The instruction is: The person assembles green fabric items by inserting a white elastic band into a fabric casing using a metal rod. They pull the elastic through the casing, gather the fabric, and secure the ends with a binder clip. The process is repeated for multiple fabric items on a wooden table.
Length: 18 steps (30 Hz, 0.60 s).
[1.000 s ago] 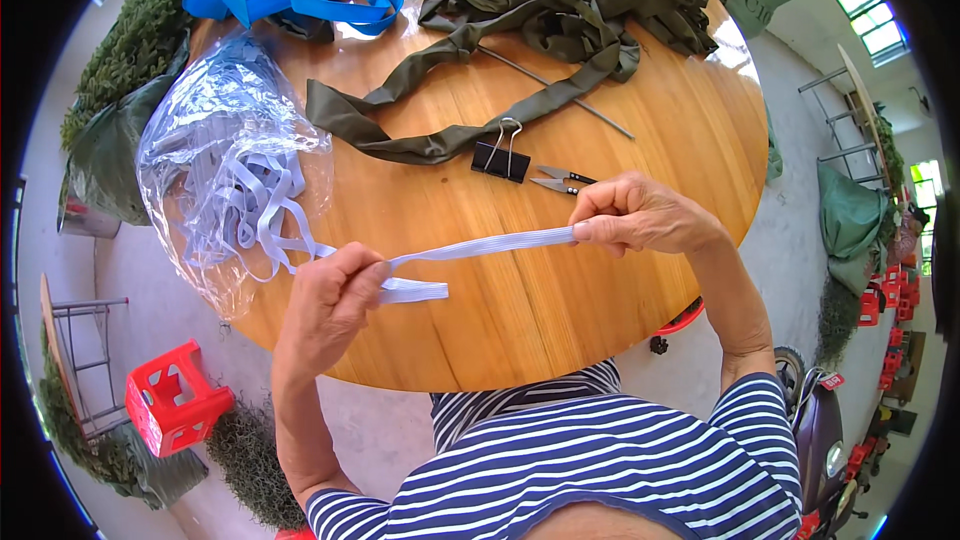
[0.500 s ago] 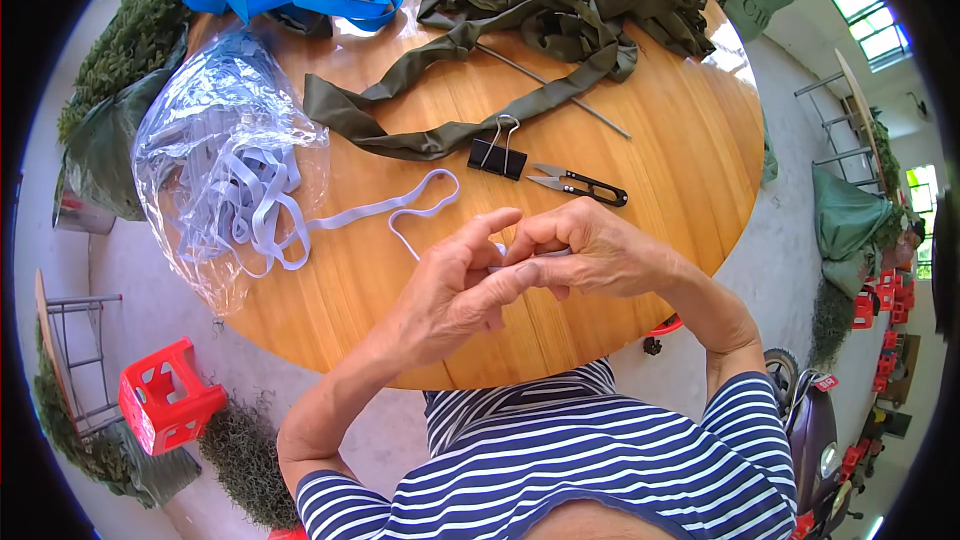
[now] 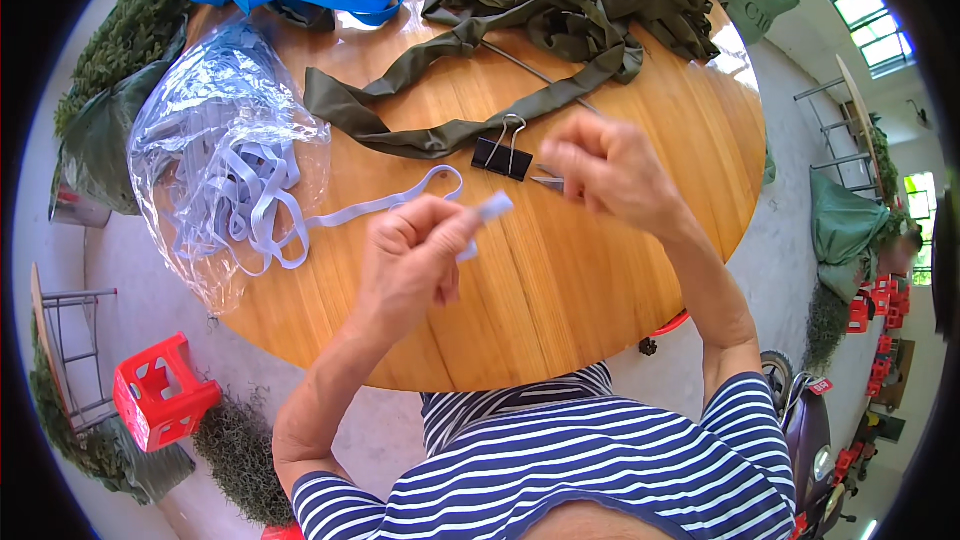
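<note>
Elastic band (image 3: 495, 206), in left hand (image 3: 413, 255) alone now, right hand (image 3: 610, 170) over snips (image 3: 549, 181)

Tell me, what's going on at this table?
A person's left hand pinches a pale flat band near its end. The right hand, blurred, is over the small snips beside a black binder clip; whether it grips them isn't clear. More band lies in a clear plastic bag on the left.

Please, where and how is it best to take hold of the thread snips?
Probably by the handle end, coming from the right. The thread snips show pointed blades aimed left, toward the black binder clip, so the handle should lie to the right; the right hand hides it.
</note>
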Motion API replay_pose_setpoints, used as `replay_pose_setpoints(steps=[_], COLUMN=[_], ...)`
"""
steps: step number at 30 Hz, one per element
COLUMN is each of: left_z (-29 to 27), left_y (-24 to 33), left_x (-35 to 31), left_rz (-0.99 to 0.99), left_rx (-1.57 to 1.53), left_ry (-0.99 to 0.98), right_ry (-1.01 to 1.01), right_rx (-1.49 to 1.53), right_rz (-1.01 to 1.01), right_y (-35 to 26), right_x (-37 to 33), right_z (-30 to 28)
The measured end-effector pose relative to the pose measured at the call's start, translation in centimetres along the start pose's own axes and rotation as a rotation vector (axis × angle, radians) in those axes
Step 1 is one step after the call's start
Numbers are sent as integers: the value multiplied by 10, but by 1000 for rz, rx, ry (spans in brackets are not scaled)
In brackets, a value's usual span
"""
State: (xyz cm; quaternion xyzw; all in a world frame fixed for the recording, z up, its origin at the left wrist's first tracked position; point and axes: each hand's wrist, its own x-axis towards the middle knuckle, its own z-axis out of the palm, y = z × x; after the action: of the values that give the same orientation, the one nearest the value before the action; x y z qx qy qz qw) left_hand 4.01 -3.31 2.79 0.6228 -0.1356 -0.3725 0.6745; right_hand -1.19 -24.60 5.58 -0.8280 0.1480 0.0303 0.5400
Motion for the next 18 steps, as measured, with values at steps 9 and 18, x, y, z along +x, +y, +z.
replay_pose_setpoints(steps=[9,18], left_z=[-5,7], left_y=[-8,-17], left_x=[26,30], left_rz=[-27,127], left_rx=[-265,-196], left_ry=[130,28], right_ry=[55,169], right_rx=[-48,25], right_rz=[-245,-312], right_y=[12,16], right_x=[41,14], right_z=[17,30])
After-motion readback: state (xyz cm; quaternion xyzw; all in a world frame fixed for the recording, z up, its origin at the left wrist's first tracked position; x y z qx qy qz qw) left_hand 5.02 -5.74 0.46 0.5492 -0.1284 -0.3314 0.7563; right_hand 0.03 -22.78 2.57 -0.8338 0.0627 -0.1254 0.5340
